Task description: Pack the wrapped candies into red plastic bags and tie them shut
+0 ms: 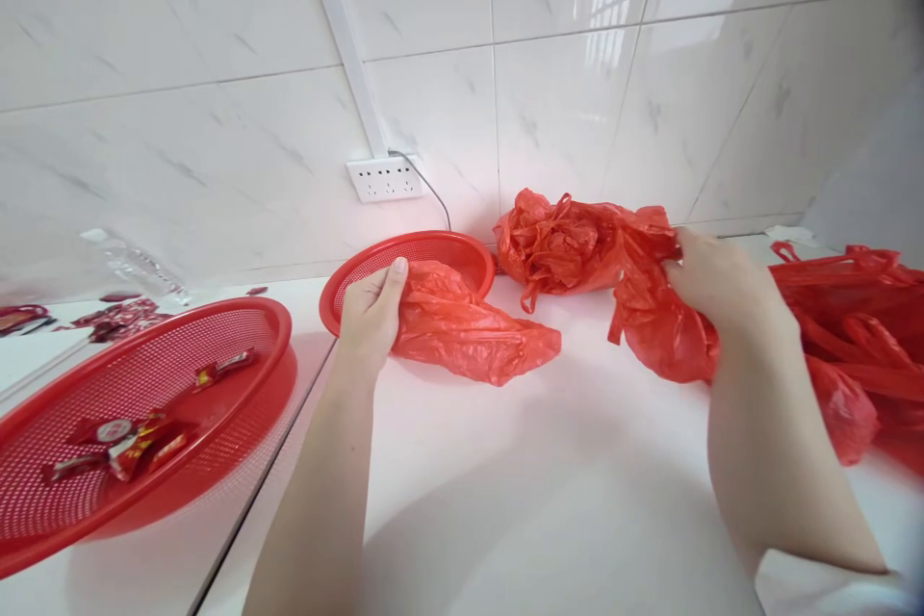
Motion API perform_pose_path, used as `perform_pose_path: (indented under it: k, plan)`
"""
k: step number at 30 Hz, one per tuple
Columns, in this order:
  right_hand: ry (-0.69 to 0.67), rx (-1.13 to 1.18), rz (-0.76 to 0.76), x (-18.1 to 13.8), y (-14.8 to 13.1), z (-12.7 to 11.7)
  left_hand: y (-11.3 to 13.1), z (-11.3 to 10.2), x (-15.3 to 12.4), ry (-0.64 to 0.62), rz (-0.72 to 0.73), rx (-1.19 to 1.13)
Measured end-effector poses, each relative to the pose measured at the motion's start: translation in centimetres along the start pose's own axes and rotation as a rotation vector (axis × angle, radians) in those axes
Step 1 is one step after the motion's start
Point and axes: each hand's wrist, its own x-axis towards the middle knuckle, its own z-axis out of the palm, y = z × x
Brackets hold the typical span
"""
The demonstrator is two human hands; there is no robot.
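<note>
My left hand [370, 316] grips a crumpled red plastic bag [476, 327] between thumb and fingers, in front of a small red mesh basket [333, 287] by the wall. The bag hangs to the right of the hand, above the white tabletop. My right hand [722, 281] is closed on another red plastic bag [660, 322], its fingertips partly hidden by the film. Just left of that hand, a bunched pile of red plastic bags [570, 241] lies against the wall; whether it is joined to the held bag I cannot tell.
A large red mesh basket [278, 318] at left holds several wrapped candies [134, 443]. Behind it lie a clear plastic bottle [141, 268] and red wrappers [119, 316]. More red bags [859, 327] sit at right. A power socket [385, 179] with a cable is on the tiled wall.
</note>
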Motion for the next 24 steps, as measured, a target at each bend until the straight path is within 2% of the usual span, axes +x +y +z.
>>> perform_pose_path:
  k: [1, 3, 5, 6, 9, 11, 14, 16, 18, 21, 24]
  plan:
    - [0.008, -0.026, 0.029, 0.1, 0.3, 0.1, -0.3, 0.0, 0.1, 0.001, -0.024, -0.049]
    - [0.073, 0.015, -0.029, -0.2, 0.1, 0.3, -0.9, 0.0, 0.3, 0.001, -0.033, -0.106]
    - [0.122, 0.165, -0.207, -0.8, -1.0, 0.5, -1.5, 0.0, 0.4, 0.008, 0.025, -0.127]
    - [0.103, 0.26, -0.321, -1.3, -1.8, 0.7, -1.8, 0.1, 0.4, 0.018, 0.071, -0.136]
    - [-0.132, 0.476, -0.628, -2.8, -4.4, 1.3, -2.5, 0.2, 0.4, 0.038, 0.204, -0.206]
    - [-0.322, 0.564, -0.726, -3.5, -5.8, 1.8, -2.8, 0.1, 0.3, 0.022, 0.242, -0.273]
    - [-0.462, 0.687, -0.732, -3.7, -6.5, 2.4, -3.2, -0.2, 0.4, 0.006, 0.26, -0.324]
    - [-0.454, 0.77, -0.719, -3.4, -6.3, 2.4, -3.1, -0.7, 0.6, 0.018, 0.275, -0.312]
    - [-0.375, 0.853, -0.689, -3.1, -5.6, 2.0, -2.7, -1.3, 0.8, -0.003, 0.297, -0.243]
    - [-0.222, 0.922, -0.611, -2.8, -4.7, 1.4, -1.4, -2.6, 0.8, -0.164, 0.311, -0.042]
    - [-0.103, 0.935, -0.558, -2.5, -4.3, 1.1, -0.4, -3.8, 0.8, -0.441, 0.304, 0.194]
